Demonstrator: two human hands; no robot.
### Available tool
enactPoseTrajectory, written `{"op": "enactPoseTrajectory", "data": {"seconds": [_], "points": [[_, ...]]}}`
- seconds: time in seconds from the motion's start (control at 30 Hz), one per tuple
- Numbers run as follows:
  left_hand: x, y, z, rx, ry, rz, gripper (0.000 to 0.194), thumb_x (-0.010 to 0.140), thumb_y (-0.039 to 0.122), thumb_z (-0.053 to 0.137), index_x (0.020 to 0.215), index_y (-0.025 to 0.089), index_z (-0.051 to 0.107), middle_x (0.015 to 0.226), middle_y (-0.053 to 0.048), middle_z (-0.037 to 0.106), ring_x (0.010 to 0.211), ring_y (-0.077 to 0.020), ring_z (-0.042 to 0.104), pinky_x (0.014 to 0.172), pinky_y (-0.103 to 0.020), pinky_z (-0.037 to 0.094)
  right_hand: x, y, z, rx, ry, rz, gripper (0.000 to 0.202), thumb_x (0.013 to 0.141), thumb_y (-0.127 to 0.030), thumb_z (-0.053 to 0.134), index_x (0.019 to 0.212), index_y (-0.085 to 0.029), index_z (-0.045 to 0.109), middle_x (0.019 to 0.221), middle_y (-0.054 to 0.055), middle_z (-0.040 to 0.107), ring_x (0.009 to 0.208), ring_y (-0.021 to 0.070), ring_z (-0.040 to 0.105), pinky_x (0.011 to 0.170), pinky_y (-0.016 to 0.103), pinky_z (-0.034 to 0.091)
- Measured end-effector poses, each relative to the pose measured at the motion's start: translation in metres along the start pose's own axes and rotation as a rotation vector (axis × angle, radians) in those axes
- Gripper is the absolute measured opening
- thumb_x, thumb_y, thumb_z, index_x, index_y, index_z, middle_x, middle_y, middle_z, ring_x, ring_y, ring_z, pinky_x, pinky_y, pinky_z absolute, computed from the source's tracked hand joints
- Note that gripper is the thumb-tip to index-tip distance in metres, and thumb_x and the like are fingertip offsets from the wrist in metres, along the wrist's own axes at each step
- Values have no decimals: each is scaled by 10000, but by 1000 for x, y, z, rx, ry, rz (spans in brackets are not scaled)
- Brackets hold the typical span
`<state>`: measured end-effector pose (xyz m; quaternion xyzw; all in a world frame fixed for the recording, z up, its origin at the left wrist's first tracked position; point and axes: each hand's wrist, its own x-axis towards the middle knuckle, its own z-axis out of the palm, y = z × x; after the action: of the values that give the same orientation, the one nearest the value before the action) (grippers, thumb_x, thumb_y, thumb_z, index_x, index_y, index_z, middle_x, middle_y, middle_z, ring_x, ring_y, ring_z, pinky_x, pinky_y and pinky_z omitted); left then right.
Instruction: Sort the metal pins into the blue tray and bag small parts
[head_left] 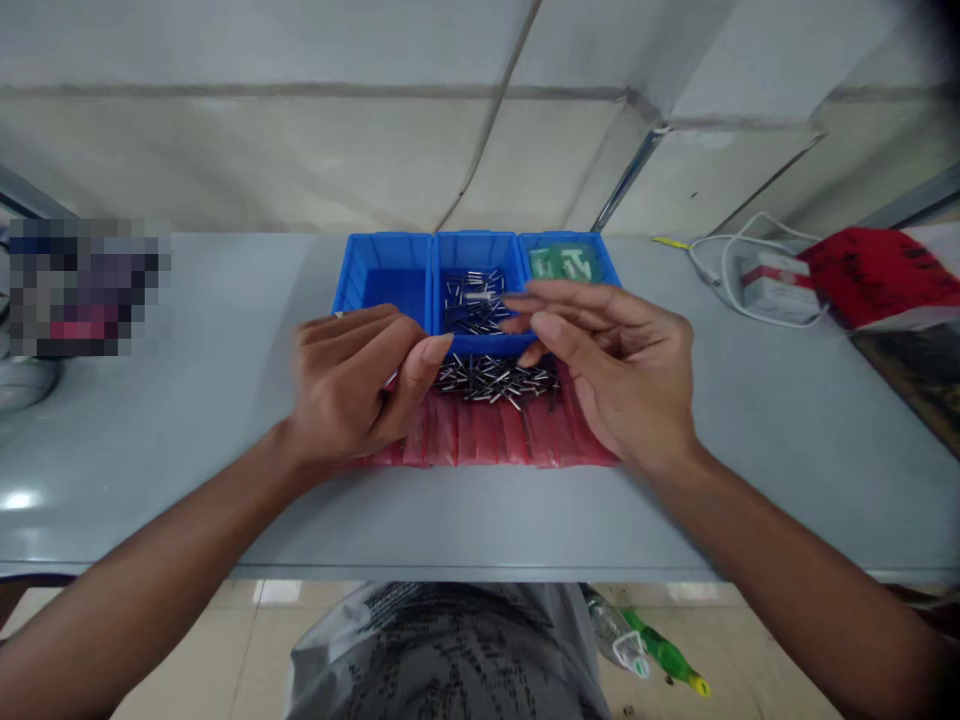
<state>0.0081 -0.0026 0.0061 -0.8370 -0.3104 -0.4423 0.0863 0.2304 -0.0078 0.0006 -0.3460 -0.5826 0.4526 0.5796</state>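
Observation:
My left hand is curled closed above the left end of a row of red packets; whatever its fingers hold is hidden. My right hand hovers over the right side, fingers slightly curled and thumb apart, with nothing visible between them. A pile of small metal pins lies on the packets between my hands. Behind it, the middle blue bin has more metal pins and a small pale piece inside. The left blue bin shows its bare bottom. Green and white packets sit in the right blue bin.
At the right on the grey table are a white box with a white cable and a red cloth-like item. A blurred-out area covers the far left. Bottles lie on the floor.

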Motion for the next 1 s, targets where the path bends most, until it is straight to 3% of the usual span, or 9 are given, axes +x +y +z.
{"op": "enactPoseTrajectory", "data": {"seconds": [0.1,0.17,0.27,0.33,0.4,0.6,0.8,0.9,1.0], "points": [[1,0,0,23,13,31,356,969,171,542,639,197,410,543,48,380,491,-81,322,493,-289,244,2,-3,-3,-88,-105,-49,311,978,-180,623,1262,-286,689,1168,24,774,967,183,762,686,305,656],[0,-1,1,17,18,45,377,939,142,579,639,201,359,553,53,341,510,-82,276,497,-289,230,1,-4,-6,-329,-212,-192,256,971,-175,627,1190,-266,724,1085,23,785,904,174,756,689,303,645],[0,-2,2,16,22,55,382,904,115,607,648,206,338,571,54,313,532,-87,245,496,-288,225,-2,0,-10,-876,-478,-461,241,973,-181,614,1181,-199,733,1065,70,775,959,229,732,807,388,638],[-1,-2,2,18,10,62,369,884,102,612,651,207,345,581,53,315,532,-86,249,492,-285,228,-3,6,-12,-1134,-619,-518,308,1000,-162,544,1266,-181,696,1103,101,755,1022,263,707,866,435,625],[-1,-3,1,21,0,69,355,867,95,617,652,206,357,588,52,322,530,-85,257,490,-284,233,-4,11,-13,-1205,-663,-495,360,1007,-125,498,1312,-206,673,1099,97,743,1042,258,694,909,430,616],[-2,-3,1,57,2,82,382,870,114,640,641,208,349,564,56,323,523,-92,260,490,-298,228,-3,17,-15,-1112,-628,-487,342,1009,-98,480,1257,-203,690,1109,93,728,1031,243,697,934,422,612],[-2,-2,1,66,0,79,387,896,144,631,642,212,346,546,59,344,505,-93,281,491,-300,231,-2,10,-11,-956,-438,-486,295,993,-97,525,1180,-216,720,1057,79,708,928,186,714,805,339,621],[-1,-2,1,48,-60,87,272,917,179,639,697,206,481,574,52,485,522,-93,414,506,-281,318,0,5,-10,-821,-326,-478,250,973,-84,575,1102,-213,745,1073,82,699,948,177,705,834,351,607],[-1,-1,3,25,-168,127,73,935,246,659,961,183,634,776,6,692,673,-125,619,588,-271,458,1,1,-8,-693,-191,-394,190,924,-111,679,1015,-253,765,1049,52,708,935,177,700,827,358,609]]}}
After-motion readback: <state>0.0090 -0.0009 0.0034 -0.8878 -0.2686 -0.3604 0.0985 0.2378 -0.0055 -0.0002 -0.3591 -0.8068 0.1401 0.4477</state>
